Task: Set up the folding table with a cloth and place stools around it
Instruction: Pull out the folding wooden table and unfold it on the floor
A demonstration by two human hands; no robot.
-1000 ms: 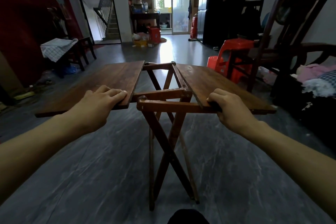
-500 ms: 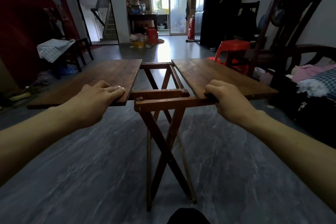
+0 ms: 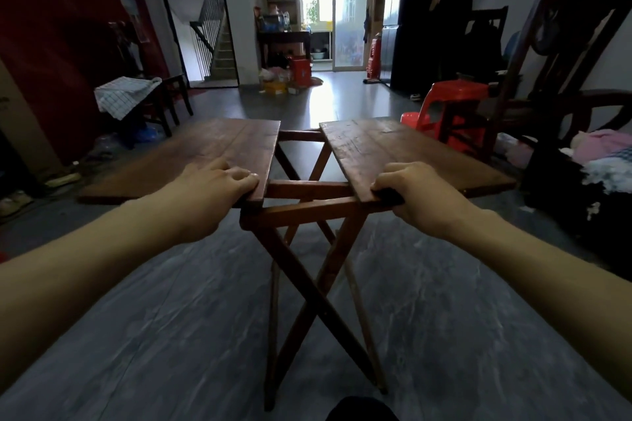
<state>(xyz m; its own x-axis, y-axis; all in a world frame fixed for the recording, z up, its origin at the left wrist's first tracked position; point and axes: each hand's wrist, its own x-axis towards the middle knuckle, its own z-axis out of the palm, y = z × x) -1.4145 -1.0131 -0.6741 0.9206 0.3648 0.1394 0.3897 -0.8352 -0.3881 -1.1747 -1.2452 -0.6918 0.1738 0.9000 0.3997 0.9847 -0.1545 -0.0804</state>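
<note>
A brown wooden folding table stands in front of me on crossed legs (image 3: pixel 307 290). Its top is split in two leaves with a gap between them. My left hand (image 3: pixel 208 195) grips the near inner corner of the left leaf (image 3: pixel 212 150). My right hand (image 3: pixel 420 195) grips the near inner corner of the right leaf (image 3: pixel 393 150). Both leaves lie nearly level. A white checked cloth (image 3: pixel 124 94) is draped over a dark stool at the far left. Red plastic stools (image 3: pixel 451 106) stand at the right behind the table.
A dark wooden chair (image 3: pixel 561 65) and a pile of laundry (image 3: pixel 605 154) crowd the right side. A person in black (image 3: pixel 441 10) stands by the far door. Boxes and bags (image 3: pixel 287 79) lie on the floor near a back table. A staircase (image 3: pixel 219 37) rises at the back left.
Both leaves have swung down to nearly level and the gap between them has narrowed. My hands kept their hold on the near corners and moved with the leaves.
</note>
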